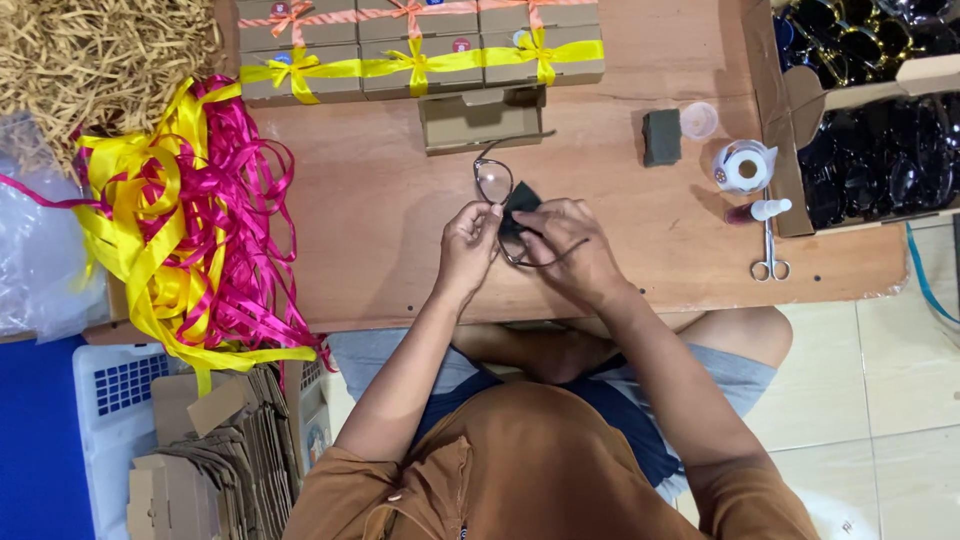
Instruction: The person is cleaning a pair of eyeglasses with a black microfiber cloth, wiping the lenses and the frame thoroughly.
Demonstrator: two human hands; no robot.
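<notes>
A pair of thin dark-framed glasses (493, 181) is held above the brown wooden table (370, 210). My left hand (468, 243) pinches the frame by the near lens. My right hand (568, 243) presses a small black cloth (520, 203) against the other lens, and one temple arm sticks out to the right under my fingers. An open small cardboard box (480, 117) lies just beyond the glasses.
Ribbon-tied brown boxes (420, 45) line the far edge. A heap of yellow and pink ribbons (185, 215) hangs off the left. A dark block (661, 137), tape roll (744, 167), small bottle (760, 211) and scissors (769, 255) lie right, beside a box of sunglasses (880, 150). Flat cartons (215, 450) stand lower left.
</notes>
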